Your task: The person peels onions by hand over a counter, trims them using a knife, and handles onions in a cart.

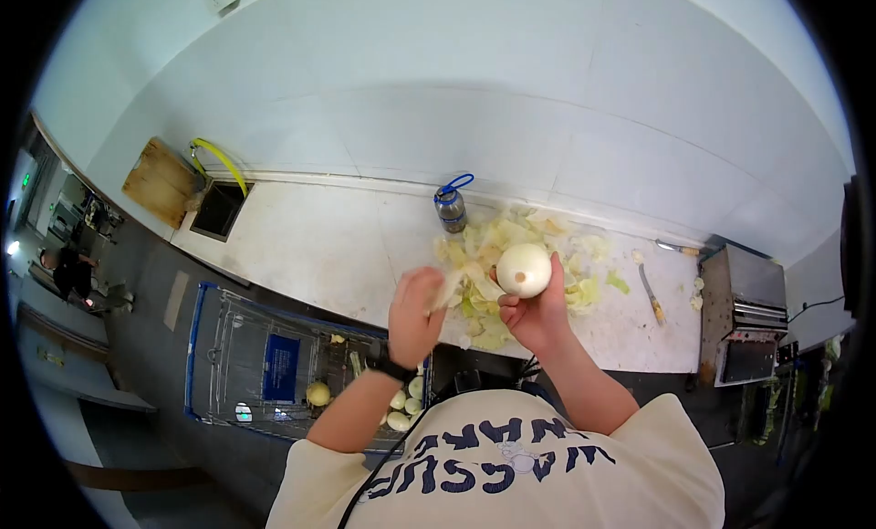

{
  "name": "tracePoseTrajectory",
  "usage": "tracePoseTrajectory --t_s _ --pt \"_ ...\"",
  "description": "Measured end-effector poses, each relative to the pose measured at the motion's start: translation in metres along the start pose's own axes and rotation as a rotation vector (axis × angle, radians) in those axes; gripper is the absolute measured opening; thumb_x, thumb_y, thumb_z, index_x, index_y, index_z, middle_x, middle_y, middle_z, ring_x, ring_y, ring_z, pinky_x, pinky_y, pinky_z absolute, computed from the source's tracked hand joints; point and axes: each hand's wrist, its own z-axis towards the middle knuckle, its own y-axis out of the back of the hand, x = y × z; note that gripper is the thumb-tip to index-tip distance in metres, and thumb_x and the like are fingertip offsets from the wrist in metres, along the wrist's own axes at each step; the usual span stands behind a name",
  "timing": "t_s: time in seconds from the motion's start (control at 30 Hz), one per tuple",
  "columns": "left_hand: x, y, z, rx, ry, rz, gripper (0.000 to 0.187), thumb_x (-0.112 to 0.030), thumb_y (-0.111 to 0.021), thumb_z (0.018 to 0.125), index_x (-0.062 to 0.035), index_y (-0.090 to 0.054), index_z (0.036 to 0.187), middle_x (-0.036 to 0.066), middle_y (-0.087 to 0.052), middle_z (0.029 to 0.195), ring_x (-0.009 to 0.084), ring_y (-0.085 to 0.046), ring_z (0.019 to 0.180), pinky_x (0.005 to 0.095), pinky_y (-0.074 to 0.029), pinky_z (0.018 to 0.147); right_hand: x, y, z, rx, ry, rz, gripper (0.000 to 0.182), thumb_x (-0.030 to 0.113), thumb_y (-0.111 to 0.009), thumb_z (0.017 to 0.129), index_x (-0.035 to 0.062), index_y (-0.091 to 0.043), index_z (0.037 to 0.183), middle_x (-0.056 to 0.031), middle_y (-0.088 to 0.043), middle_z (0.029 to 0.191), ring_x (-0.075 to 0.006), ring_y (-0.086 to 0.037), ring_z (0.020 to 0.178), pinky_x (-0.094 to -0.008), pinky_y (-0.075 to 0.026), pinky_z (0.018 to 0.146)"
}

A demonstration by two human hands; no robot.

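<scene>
My right hand [537, 321] is closed around a peeled white onion [524, 270], its round brown root end facing up toward me. Left of it, my left hand [417, 315], with a dark watch on the wrist, is raised over the counter edge. A thin pale piece of onion peel [446, 291] shows at its fingertips, slightly blurred. Under and behind both hands spreads a heap of yellowish-green onion skins [485, 321] on the white counter [319, 246].
A bottle with a blue loop [451, 209] stands by the wall. Two knives, one [652, 296] nearer and one [680, 249] farther, lie right, near a metal appliance [744, 301]. A shopping cart [242, 346] with onions stands left, below the sink [219, 209]. Another person [71, 273] is far left.
</scene>
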Motion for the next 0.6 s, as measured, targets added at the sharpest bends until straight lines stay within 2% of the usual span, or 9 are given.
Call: tracePoseTrajectory --t_s 0.03,0.07,0.17,0.2,0.3,0.37,0.43,0.57,0.6 --pt "0.006 -0.007 0.008 -0.014 0.067 0.041 0.035 0.002 -0.069 0.075 0.0 -0.063 0.109 0.018 -0.065 0.107 0.0398 -0.062 0.1 0.0436 -0.05 0.091 -0.001 -0.001 -0.001 0.011 -0.036 -0.014 0.067 0.07 -0.034 0.094 0.012 -0.054 0.122 -0.012 -0.066 0.106 -0.013 -0.054 0.063 -0.0243 -0.047 0.055" --pt "0.029 -0.014 0.008 0.193 -0.027 0.107 0.046 -0.005 -0.069 0.081 -0.0008 -0.057 0.125 0.021 -0.06 0.12 0.0415 -0.058 0.109 0.0453 -0.046 0.097 -0.002 -0.002 -0.003 -0.002 -0.052 -0.027 0.068 0.071 -0.034 0.094 0.0124 -0.054 0.122 -0.0129 -0.066 0.107 -0.0135 -0.054 0.062 -0.0248 -0.047 0.055" --pt "0.066 -0.029 0.001 0.765 0.286 -0.051 0.054 -0.009 -0.067 0.086 -0.0032 -0.047 0.136 0.022 -0.051 0.134 0.0371 -0.052 0.122 0.0421 -0.043 0.102 -0.006 -0.001 -0.006 -0.01 -0.081 -0.052 0.068 0.072 -0.032 0.093 0.0139 -0.056 0.12 -0.0143 -0.066 0.107 -0.015 -0.055 0.061 -0.0263 -0.046 0.054" --pt "0.063 -0.035 0.006 0.767 0.566 -0.325 0.066 -0.017 -0.07 0.087 -0.0064 -0.038 0.144 0.017 -0.043 0.145 0.031 -0.044 0.132 0.0391 -0.038 0.108 -0.007 0.003 -0.008 0.008 -0.086 -0.052 0.068 0.072 -0.032 0.093 0.0147 -0.056 0.12 -0.0139 -0.066 0.106 -0.0155 -0.055 0.061 -0.0268 -0.046 0.054" --pt "0.035 -0.055 0.002 0.545 0.521 -1.104 0.079 -0.02 -0.078 0.08 -0.0085 -0.036 0.146 0.012 -0.042 0.148 0.0267 -0.043 0.135 0.0382 -0.037 0.11 -0.008 0.019 -0.017 -0.079 -0.13 -0.088 0.064 0.072 -0.031 0.094 0.0182 -0.058 0.116 -0.0056 -0.065 0.094 -0.0168 -0.056 0.061 -0.0283 -0.045 0.052" --pt "0.015 -0.067 0.005 0.697 0.327 -0.987 0.098 -0.02 -0.087 0.068 -0.0092 -0.032 0.148 0.011 -0.041 0.149 0.0265 -0.044 0.134 0.04 -0.037 0.11 -0.008 0.048 -0.018 0.029 -0.22 -0.228 0.065 0.075 -0.033 0.093 0.0182 -0.06 0.109 -0.0003 -0.064 0.087 -0.0165 -0.058 0.065 -0.0292 -0.045 0.052" --pt "0.002 -0.075 0.0 0.772 0.194 -0.811 0.104 -0.017 -0.09 0.064 -0.0092 -0.03 0.149 0.012 -0.043 0.147 0.0264 -0.045 0.133 0.0402 -0.038 0.11 -0.001 0.039 -0.035 -0.132 -0.169 -0.26 0.067 0.074 -0.033 0.093 0.0155 -0.063 0.103 -0.0028 -0.065 0.081 -0.0162 -0.059 0.062 -0.0294 -0.047 0.052" --pt "-0.018 -0.083 -0.02 0.607 0.566 -1.06 0.102 -0.016 -0.091 0.064 -0.0093 -0.031 0.146 0.007 -0.05 0.136 0.0224 -0.051 0.125 0.0361 -0.042 0.106 0.041 0.072 -0.048 -0.213 -0.261 -0.963 0.065 0.066 -0.036 0.097 0.0097 -0.068 0.103 -0.005 -0.067 0.082 -0.0153 -0.059 0.06 -0.0272 -0.047 0.051" --pt "-0.02 -0.086 -0.022 0.545 0.634 -1.096 0.102 -0.016 -0.091 0.064 -0.0103 -0.03 0.146 0.006 -0.049 0.136 0.0222 -0.051 0.125 0.0356 -0.042 0.106 0.054 0.094 -0.048 -0.271 -0.096 -1.183 0.064 0.063 -0.039 0.097 0.0072 -0.069 0.102 -0.0058 -0.068 0.084 -0.0153 -0.061 0.061 -0.0278 -0.049 0.053"
